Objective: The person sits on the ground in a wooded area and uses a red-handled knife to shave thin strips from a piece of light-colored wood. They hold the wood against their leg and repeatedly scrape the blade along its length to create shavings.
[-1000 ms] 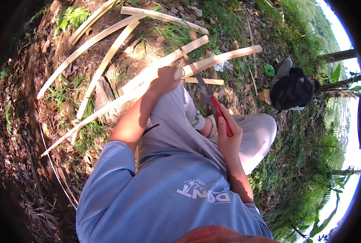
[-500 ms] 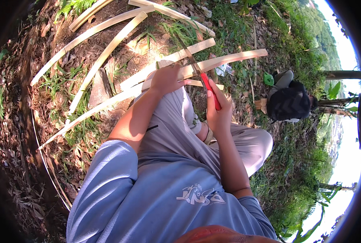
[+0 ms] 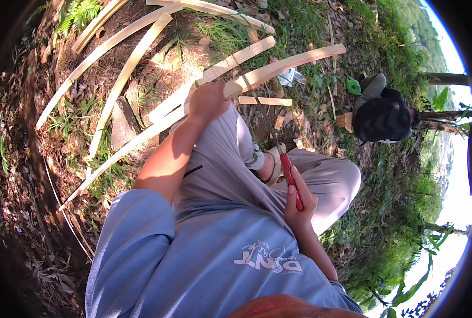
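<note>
A long pale wooden strip point(image 3: 294, 62) runs across my raised left knee, from lower left to upper right. My left hand point(image 3: 207, 100) is closed around it near the knee. My right hand point(image 3: 301, 204) grips the red handle point(image 3: 290, 180) of a thin, narrow-bladed saw point(image 3: 270, 130), its fingers wrapped tight. The blade slants up and left from the handle, and its far part crosses the strip just right of my left hand. Whether the teeth are in the wood is too fine to make out. A second pale strip point(image 3: 241, 57) lies just beyond the first.
Several more long strips point(image 3: 120, 90) lie on the leafy ground ahead and left. A short wooden piece point(image 3: 270, 100) is near my foot. A flat stone point(image 3: 123, 124) stands left of my knee. At right another person point(image 3: 381, 116) sits beside a green bag point(image 3: 353, 85).
My right hand has drawn the saw back toward my body and slightly right, so more blade shows below the strip. My left hand keeps its grip on the strip.
</note>
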Motion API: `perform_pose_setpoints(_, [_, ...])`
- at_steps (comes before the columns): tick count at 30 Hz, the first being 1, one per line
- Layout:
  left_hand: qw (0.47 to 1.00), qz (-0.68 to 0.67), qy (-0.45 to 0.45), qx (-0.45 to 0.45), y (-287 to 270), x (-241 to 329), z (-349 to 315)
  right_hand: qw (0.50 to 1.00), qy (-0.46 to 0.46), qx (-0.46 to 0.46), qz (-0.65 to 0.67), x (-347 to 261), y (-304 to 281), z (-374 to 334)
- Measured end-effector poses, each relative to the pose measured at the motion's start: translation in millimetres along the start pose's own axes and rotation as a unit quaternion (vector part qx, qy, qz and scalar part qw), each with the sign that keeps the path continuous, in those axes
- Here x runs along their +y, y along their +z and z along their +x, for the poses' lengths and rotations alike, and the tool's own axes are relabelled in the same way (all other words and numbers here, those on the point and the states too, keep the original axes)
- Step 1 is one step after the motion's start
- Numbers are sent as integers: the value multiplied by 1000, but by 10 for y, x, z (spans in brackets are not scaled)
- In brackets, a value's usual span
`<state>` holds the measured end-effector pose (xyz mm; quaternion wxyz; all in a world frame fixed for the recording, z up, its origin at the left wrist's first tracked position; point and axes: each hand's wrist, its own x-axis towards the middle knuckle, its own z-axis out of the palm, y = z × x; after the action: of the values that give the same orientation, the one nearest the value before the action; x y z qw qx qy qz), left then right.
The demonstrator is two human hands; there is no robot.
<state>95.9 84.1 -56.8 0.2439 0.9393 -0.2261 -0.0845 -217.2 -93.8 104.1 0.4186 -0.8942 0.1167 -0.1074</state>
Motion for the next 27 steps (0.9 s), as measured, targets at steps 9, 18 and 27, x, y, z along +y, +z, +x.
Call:
perform_pose_setpoints(9, [999,12,3,-33,-55,36,5,986,-108,52,111,340,993,1608])
perform_pose_setpoints(18, [998,3,-9,-57,-96,73,-23,999,-8,19,43,416,262,225])
perform_pose_setpoints(27, [999,-5,-1,-45,-32,-6,34,998,-45,18,37,343,457,674])
